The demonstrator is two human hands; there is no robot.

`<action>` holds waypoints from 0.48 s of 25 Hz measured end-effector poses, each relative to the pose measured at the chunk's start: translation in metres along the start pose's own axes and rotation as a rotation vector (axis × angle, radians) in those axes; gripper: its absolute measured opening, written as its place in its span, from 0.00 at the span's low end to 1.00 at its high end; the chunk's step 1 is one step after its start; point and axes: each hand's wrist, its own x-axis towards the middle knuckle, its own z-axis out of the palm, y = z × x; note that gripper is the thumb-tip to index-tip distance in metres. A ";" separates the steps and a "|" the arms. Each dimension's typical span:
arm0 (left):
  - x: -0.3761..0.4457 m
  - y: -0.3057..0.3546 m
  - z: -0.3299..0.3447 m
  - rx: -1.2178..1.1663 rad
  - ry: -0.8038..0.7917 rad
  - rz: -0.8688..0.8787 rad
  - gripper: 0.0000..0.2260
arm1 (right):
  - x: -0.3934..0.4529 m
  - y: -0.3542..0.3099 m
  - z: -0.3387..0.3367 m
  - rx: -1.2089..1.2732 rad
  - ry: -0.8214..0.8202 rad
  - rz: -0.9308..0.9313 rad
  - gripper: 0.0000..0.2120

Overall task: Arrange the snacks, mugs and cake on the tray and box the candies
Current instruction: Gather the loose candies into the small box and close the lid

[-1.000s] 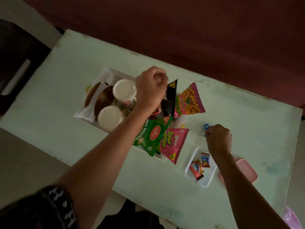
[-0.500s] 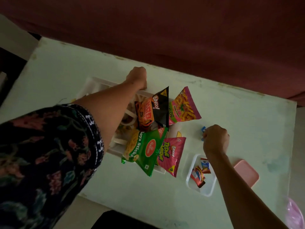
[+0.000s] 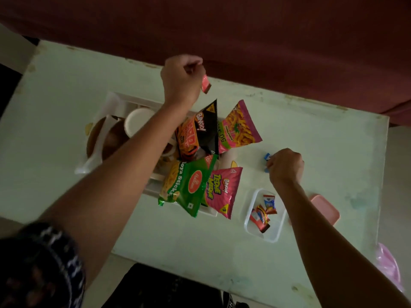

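— Pale-green table [image 3: 311,134]: what does it carry?
— White tray [image 3: 124,101] with four snack packets, a mug [image 3: 138,123], a brown cake [image 3: 111,141]; clear candy box [image 3: 278,232] right of it.
— Hands?
— Left hand [image 3: 180,81] pinches a red candy [image 3: 205,84] above the tray's far edge; right hand [image 3: 285,167] curls round a blue candy [image 3: 266,157] beside the box.

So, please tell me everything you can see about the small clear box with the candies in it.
The clear box is a shallow rectangular container with rounded corners, apparently transparent plastic. It is open, upright on the pale green table, right of the tray. Several wrapped candies, red, orange and blue, lie inside at its far end. The right forearm passes over its right edge. A pink lid lies beside it; whether they touch is hidden.
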 end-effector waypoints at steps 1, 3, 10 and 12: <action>-0.022 0.008 -0.003 -0.084 -0.008 -0.016 0.07 | 0.002 0.001 -0.004 -0.004 -0.026 -0.016 0.07; -0.077 0.020 -0.006 -0.204 -0.105 -0.041 0.08 | 0.004 0.004 -0.016 0.105 -0.063 -0.060 0.09; -0.241 0.005 0.029 -0.027 -0.455 -0.014 0.04 | -0.077 0.057 -0.043 0.617 0.116 0.073 0.03; -0.257 -0.006 0.038 0.015 -0.476 -0.076 0.04 | -0.108 0.068 -0.038 0.547 0.165 0.036 0.03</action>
